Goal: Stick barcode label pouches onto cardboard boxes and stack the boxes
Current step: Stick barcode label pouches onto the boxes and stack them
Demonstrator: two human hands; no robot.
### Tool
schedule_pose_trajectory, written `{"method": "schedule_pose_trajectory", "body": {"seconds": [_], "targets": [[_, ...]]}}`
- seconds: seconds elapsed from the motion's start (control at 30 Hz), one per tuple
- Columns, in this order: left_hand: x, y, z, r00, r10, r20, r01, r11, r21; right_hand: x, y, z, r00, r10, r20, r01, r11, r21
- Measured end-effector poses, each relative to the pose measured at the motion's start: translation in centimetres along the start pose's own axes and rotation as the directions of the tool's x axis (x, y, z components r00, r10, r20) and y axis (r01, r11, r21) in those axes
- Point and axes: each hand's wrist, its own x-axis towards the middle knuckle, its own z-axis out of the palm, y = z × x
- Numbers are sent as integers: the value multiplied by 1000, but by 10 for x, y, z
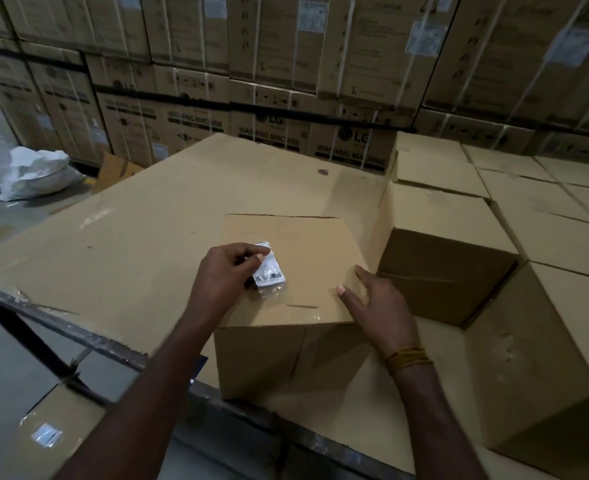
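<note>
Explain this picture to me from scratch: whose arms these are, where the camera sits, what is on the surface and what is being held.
There is no machine here. A person wears one camera on the head, looking forward and down, so the arms are their own. The left hand pinches a small clear barcode label pouch against the top of a closed cardboard box. The right hand rests open on that box's right edge, steadying it. The box stands on a big flat cardboard sheet. More plain boxes are stacked to the right. Behind stands a wall of washing machine cartons, and white sacks lie at far left.
</note>
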Motion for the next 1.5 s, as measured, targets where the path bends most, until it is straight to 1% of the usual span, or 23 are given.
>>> {"method": "schedule_pose_trajectory", "body": {"seconds": [0.07,0.1,0.23,0.3,0.47,0.53,0.63,0.7,0.8,0.87,1.1,1.27,1.3,1.33,1.4,1.43,1.5], "targets": [[-10,9,-2,999,-31,15,33,989,-145,-11,0,2,999,20,-48,-21,999,-25],[-15,13,-1,999,-41,32,46,982,-182,-17,2,0,997,38,-67,-40,999,-21],[-34,22,15,987,-68,149,103,964,-245,-43,22,-15,986,126,-112,-129,992,-19],[-45,23,32,975,-55,213,109,963,-247,-58,40,-21,975,175,-136,-180,983,-23],[-55,30,80,941,-10,338,95,967,-235,-83,78,-39,924,321,-209,-316,947,54],[-54,34,102,931,3,364,86,970,-227,-86,87,-48,894,359,-268,-367,930,22],[-51,41,140,920,35,390,49,978,-202,-84,98,-60,854,350,-385,-405,912,-68],[-46,45,164,914,60,402,14,984,-178,-78,108,-66,848,328,-417,-399,912,-94],[-37,50,191,915,77,396,-17,988,-154,-66,122,-71,872,255,-417,-350,921,-169],[-30,51,205,917,90,389,-32,988,-153,-58,132,-74,873,228,-430,-327,929,-171],[-9,58,238,906,117,407,-60,987,-151,-31,154,-88,859,218,-463,-335,924,-186],[-9,63,247,892,133,433,-106,991,-87,-23,160,-94,865,205,-458,-326,924,-200],[-11,63,245,890,135,435,-108,990,-86,-25,158,-93,863,203,-463,-311,935,-171],[-14,63,242,889,141,435,-114,990,-87,-29,154,-92,854,196,-482,-275,957,-97],[-24,63,234,879,160,450,-123,986,-111,-44,139,-88,822,207,-530,-149,977,151],[-32,63,229,868,164,469,-110,984,-140,-54,128,-84,809,222,-545,-91,962,255],[-52,64,217,843,164,513,-67,977,-204,-78,105,-74,787,279,-550,-43,914,402]]}}
